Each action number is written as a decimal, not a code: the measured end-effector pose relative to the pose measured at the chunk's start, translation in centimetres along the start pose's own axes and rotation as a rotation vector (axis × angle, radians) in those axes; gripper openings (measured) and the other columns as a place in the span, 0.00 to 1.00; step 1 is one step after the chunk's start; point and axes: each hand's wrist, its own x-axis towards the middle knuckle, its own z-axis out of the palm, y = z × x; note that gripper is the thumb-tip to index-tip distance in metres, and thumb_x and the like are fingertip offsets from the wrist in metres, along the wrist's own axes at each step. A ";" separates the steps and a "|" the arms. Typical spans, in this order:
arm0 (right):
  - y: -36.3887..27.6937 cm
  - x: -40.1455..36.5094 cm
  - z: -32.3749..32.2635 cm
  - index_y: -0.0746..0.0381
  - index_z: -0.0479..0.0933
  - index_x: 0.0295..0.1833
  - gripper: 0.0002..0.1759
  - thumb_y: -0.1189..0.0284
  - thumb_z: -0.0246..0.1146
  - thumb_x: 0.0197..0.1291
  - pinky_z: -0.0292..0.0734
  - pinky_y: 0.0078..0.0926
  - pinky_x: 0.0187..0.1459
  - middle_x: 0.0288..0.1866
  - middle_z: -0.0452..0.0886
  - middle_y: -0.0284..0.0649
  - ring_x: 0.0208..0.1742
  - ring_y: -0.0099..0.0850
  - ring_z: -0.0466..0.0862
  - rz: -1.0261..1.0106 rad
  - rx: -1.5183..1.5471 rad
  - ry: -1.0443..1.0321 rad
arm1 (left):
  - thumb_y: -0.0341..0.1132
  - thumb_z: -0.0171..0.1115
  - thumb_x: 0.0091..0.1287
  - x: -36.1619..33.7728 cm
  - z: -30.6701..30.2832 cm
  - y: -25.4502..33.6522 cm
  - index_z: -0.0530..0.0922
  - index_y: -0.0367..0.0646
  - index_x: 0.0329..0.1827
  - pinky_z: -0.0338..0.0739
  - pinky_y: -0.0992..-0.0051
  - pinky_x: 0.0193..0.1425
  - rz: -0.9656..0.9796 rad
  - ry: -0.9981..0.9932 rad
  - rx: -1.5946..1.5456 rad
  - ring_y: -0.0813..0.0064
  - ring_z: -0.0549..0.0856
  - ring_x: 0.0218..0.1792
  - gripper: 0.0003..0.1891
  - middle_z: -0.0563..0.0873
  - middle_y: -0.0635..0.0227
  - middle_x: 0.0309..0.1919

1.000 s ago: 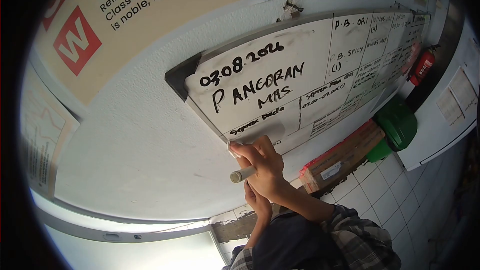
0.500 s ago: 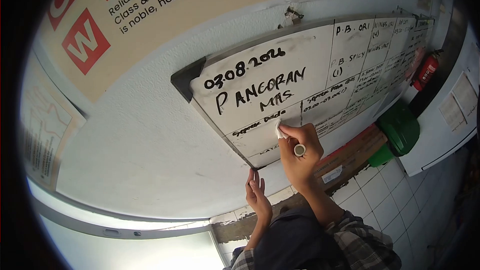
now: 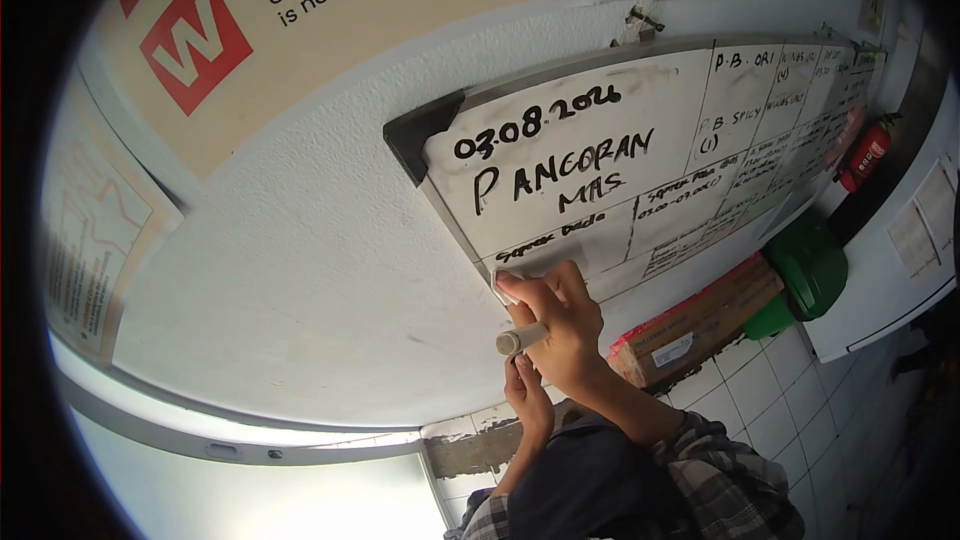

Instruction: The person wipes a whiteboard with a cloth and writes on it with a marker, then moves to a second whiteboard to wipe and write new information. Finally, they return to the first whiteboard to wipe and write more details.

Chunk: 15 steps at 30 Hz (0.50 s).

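Observation:
A whiteboard (image 3: pixel 640 80) with black handwriting and ruled boxes hangs tilted in the view. My right hand (image 3: pixel 565 330) is closed around a pale marker (image 3: pixel 520 339), its round end toward the camera. The same hand pinches a white tissue (image 3: pixel 503 290) against the board near its left edge, just under a handwritten line. Below it, my left hand (image 3: pixel 527 390) has its fingertips up at the board's lower corner, partly hidden behind the right hand; whether its fingers grip the frame cannot be made out.
A beige poster (image 3: pixel 330 50) covers the wall above. Right of the board are a red fire extinguisher (image 3: pixel 865 153), a green bin (image 3: pixel 815 270) and a cardboard box (image 3: pixel 700 325). White tiles (image 3: pixel 770 380) line the lower wall.
My right hand has moved left and down along the board with the tissue, and some writing there is gone. The board sits farther right in view. My left hand stays low at its corner.

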 end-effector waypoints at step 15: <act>4.7 0.4 -10.6 0.65 0.79 0.39 0.12 0.88 0.60 0.49 0.66 0.18 0.26 0.29 0.74 0.35 0.25 0.21 0.72 0.265 0.021 0.191 | 0.44 0.39 0.75 -0.2 0.8 0.6 0.60 0.34 0.67 0.62 0.60 0.69 -0.030 -0.039 -0.126 0.59 0.65 0.68 0.25 0.64 0.58 0.68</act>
